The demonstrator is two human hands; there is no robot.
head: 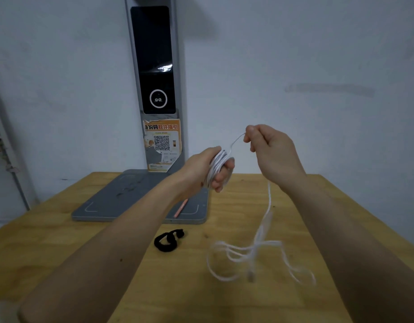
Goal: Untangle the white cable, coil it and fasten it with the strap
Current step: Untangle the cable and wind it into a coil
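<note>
White cable [218,163] is wound in loops round left hand [207,167], fingers curled on it; a strand is pinched by right hand [270,151]. Rest hangs blurred over wooden table [61,241]; black strap [168,240] lies nr left forearm.

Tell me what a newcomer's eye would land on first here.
First, the two hands raised mid-frame: the left hand holds turns of white cable wound round it, and the right hand pinches the strand just above. The loose rest trails blurred to the wooden table, right of a black strap.
</note>
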